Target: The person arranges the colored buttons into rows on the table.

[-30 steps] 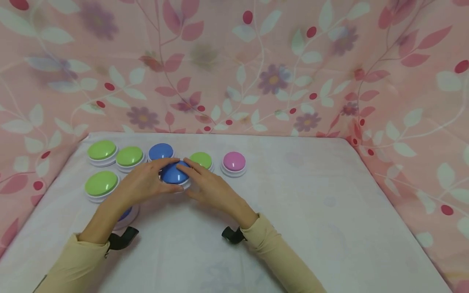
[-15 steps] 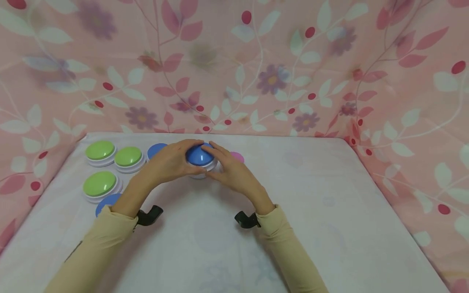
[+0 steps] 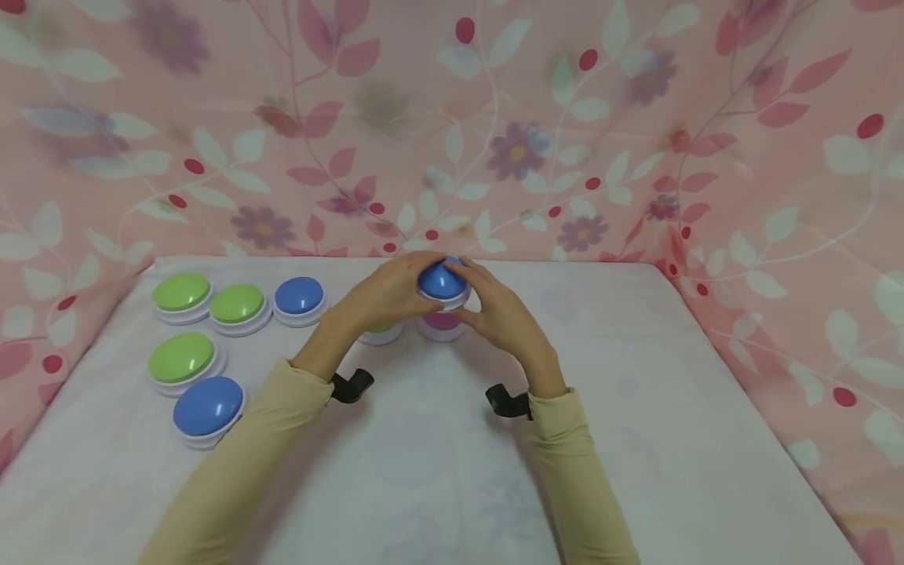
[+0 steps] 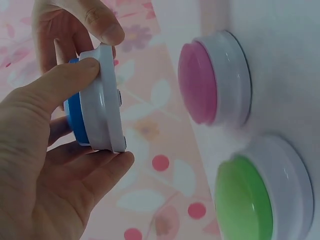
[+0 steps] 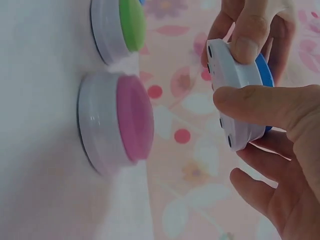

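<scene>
Blue button rim-pinched by left hand and right hand (clear above pink button), likely for steady, even support.

Left arm and right arm extend forward, fingers curled.

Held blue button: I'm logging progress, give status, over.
Left hand, right hand both gripping blue button. Held clear of table, dome up. Pink button roughly below, gap between.

Held button blue on white; other buttons green, blue or pink on white; sleeves beige; backdrop pink with leaves, purple flowers, red dots.
</scene>
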Tool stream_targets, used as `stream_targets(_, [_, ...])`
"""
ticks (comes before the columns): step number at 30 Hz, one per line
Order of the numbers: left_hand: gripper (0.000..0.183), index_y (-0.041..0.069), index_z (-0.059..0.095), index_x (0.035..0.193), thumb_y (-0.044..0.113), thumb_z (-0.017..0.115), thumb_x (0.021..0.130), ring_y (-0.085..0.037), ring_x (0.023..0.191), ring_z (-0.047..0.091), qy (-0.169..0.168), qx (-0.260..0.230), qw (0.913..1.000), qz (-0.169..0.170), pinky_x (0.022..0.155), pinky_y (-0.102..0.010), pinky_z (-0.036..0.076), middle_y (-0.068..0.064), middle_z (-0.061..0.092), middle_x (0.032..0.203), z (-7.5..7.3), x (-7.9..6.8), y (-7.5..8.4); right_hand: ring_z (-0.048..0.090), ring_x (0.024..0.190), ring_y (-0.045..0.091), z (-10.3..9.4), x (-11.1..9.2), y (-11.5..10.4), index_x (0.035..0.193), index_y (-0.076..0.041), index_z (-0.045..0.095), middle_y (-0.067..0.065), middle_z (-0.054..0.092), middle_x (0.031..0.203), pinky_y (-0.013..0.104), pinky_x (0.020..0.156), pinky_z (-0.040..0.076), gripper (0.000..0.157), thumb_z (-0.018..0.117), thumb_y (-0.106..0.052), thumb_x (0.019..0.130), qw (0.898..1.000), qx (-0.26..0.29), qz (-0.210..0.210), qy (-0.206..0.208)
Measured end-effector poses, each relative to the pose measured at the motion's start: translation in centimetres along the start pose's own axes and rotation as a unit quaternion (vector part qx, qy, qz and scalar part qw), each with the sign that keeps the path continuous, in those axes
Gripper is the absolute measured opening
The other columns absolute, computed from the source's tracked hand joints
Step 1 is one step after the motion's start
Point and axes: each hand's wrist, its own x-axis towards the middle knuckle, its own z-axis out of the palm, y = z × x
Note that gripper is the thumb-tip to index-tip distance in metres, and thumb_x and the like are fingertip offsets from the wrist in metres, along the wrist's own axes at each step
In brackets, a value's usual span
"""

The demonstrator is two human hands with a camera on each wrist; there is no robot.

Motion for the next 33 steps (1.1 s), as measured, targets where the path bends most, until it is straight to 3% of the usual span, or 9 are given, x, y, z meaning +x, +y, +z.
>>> stream_targets(8, [0.076, 0.006, 0.041, 0.149, 0.03, 0.077, 0.087, -0.03, 0.137, 0.045, 0.001, -0.015, 0.9999, -0.003, 0.112, -0.043, 0.038, -0.012, 0.046, 0.15, 2.0, 3.2, 0.9, 0.039, 0.142, 0.032, -1.7, -0.7, 1.7, 0.152, -0.019, 0.038, 0.013, 0.029, 0.16, 0.049, 0.112, 0.038, 0.073, 0.073, -0.009, 0.089, 0.998, -0.004, 0.057, -0.006])
stream_targets(20, [0.072, 0.005, 0.048, 0.143, 0.034, 0.078, 0.084, -0.028, 0.131, 0.051, -0.002, -0.039, 0.9992, -0.012, 0.11, -0.041, 0.041, -0.01, 0.053, 0.144, 6.3, 7.2, 2.1, 0.038, 0.141, 0.037, -4.0, -1.9, 4.1, 0.147, -0.004, 0.043, 0.021, 0.037, 0.154, 0.051, 0.114, 0.033, 0.062, 0.068, -0.004, 0.091, 0.993, 0.009, 0.113, -0.031])
stream_targets(33, [0.07, 0.008, 0.054, 0.137, 0.044, 0.079, 0.082, -0.026, 0.12, 0.059, -0.038, 0.015, 0.9988, -0.028, 0.103, -0.04, 0.047, -0.008, 0.061, 0.133, 9.7, 8.9, 2.5, 0.046, 0.133, 0.039, -4.0, -2.7, 6.6, 0.143, 0.0, 0.046, 0.022, 0.048, 0.145, 0.054, 0.109, 0.038, 0.058, 0.064, -0.002, 0.088, 0.984, 0.022, 0.158, -0.077])
